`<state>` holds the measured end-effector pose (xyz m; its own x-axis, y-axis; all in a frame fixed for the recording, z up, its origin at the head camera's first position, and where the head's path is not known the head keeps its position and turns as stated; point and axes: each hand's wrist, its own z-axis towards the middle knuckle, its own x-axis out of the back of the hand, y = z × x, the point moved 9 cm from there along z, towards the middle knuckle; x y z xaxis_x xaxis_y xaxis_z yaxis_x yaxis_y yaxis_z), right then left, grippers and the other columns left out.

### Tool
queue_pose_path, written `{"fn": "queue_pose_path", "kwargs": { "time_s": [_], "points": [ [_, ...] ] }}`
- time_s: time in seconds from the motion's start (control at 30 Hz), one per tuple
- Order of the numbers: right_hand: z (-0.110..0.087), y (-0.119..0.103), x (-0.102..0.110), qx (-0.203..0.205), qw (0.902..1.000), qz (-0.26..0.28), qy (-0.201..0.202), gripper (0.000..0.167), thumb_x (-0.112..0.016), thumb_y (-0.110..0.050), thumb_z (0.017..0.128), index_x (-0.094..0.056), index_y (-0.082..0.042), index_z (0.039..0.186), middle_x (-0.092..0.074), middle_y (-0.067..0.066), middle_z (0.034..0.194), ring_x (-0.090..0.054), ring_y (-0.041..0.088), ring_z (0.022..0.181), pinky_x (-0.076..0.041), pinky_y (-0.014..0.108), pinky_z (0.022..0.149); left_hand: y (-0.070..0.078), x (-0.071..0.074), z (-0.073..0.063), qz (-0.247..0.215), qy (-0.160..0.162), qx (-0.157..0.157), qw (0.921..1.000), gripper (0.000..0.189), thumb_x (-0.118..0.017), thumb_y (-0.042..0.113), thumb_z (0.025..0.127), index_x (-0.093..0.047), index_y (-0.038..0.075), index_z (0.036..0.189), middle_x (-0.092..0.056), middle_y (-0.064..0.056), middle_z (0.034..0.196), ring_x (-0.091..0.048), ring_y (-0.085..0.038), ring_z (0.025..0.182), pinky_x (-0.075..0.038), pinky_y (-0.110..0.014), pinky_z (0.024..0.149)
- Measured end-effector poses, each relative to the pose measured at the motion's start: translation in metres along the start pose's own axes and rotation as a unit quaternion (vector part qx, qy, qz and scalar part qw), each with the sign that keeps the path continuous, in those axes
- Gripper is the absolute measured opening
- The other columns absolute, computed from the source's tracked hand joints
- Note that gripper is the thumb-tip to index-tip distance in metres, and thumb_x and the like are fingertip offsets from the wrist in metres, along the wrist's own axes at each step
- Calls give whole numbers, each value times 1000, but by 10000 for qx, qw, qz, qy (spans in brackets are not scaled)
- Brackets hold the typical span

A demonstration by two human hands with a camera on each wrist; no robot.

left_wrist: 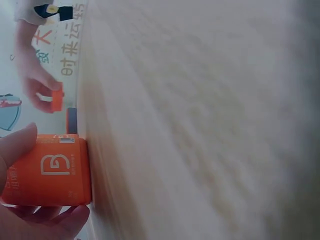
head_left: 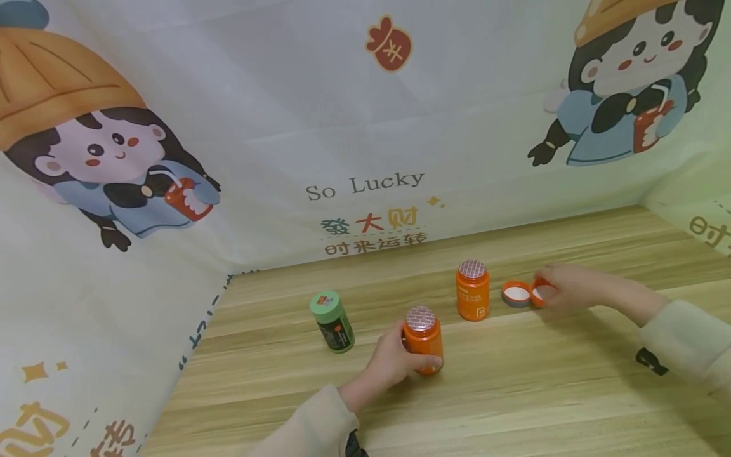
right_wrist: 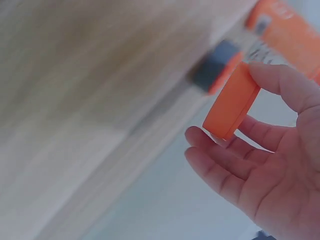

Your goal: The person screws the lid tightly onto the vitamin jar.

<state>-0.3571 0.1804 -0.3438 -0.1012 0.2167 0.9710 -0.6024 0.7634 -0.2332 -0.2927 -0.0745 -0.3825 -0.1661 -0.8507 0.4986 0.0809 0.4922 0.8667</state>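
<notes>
My left hand (head_left: 394, 358) grips an orange bottle (head_left: 425, 346) around its body; a printed seal covers its top. In the left wrist view the thumb and fingers lie on opposite sides of this bottle (left_wrist: 55, 170). Over on the right, my right hand (head_left: 568, 285) pinches an orange cap (right_wrist: 233, 102) between thumb and fingers. Beside that cap a second cap, orange and grey (head_left: 516, 294), lies on the table with its white inside facing up. A second orange bottle (head_left: 473, 292) with a sealed top stands between the two hands, left of the caps.
A green-capped dark bottle (head_left: 333, 322) stands upright to the left of my left hand. The wood-patterned table (head_left: 274, 393) meets a printed cloth backdrop (head_left: 274, 158) at its far edge. A small black item (head_left: 651, 362) shows by the right sleeve.
</notes>
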Motion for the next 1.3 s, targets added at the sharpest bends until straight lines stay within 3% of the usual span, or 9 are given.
{"fn": "queue_pose_path", "kwargs": {
  "time_s": [0.2,0.37,0.5,0.67,0.83,1.0,1.17,1.3],
  "points": [
    [1,-42,9,160,9999,10,22,45,-69,-21,73,-57,7,107,-60,7,93,-55,18,79,-48,36,70,0,-2,0,7,-76,-57,10000,63,-81,12,67,-48,1,120,-61,-11,110,-58,-25,100,-46,-42,88],
    [4,-85,11,622,9974,363,22,44,-69,-20,74,-57,3,109,-59,6,100,-55,17,85,-47,35,73,-1,-5,0,-70,-311,2,9995,65,-80,12,68,-46,2,122,-59,-11,113,-56,-27,103,-45,-44,91],
    [7,-118,15,1065,9927,508,244,37,-68,-19,77,-59,-4,109,-57,5,108,-54,19,92,-47,36,77,-2,-5,2,-276,-616,-43,9977,66,-79,10,70,-45,4,126,-58,-10,117,-55,-26,106,-43,-43,93],
    [14,-146,20,1472,9865,375,605,38,-69,-17,78,-59,-3,111,-58,9,111,-57,21,93,-49,36,78,-2,-6,5,-212,-999,-278,9944,61,-77,11,73,-47,8,126,-58,-8,116,-56,-22,104,-44,-40,92],
    [21,-161,22,1852,9781,36,947,41,-70,-13,77,-58,3,113,-57,14,112,-57,27,97,-49,39,81,-1,-7,5,-223,-1135,-324,9928,61,-76,11,74,-47,7,126,-59,-7,115,-56,-19,101,-43,-38,92],
    [27,-166,26,2058,9716,24,1169,45,-71,-9,73,-56,4,114,-57,15,112,-54,30,101,-47,42,85,1,-8,4,-270,-1276,-345,9909,58,-75,10,75,-47,7,125,-59,-7,115,-55,-18,101,-42,-38,93],
    [34,-169,25,2019,9739,526,889,51,-72,-11,77,-51,4,121,-56,15,118,-53,27,104,-46,41,87,1,-7,5,-269,-1267,-414,9907,58,-76,9,74,-48,6,125,-59,-8,115,-55,-18,101,-42,-38,93],
    [42,-167,21,1724,9727,1486,452,54,-72,-12,79,-47,5,124,-54,17,120,-55,29,107,-50,36,82,0,-7,4,-288,-1258,-448,9906,58,-76,9,74,-49,6,125,-60,-7,115,-55,-18,101,-42,-37,93]
  ]
}}
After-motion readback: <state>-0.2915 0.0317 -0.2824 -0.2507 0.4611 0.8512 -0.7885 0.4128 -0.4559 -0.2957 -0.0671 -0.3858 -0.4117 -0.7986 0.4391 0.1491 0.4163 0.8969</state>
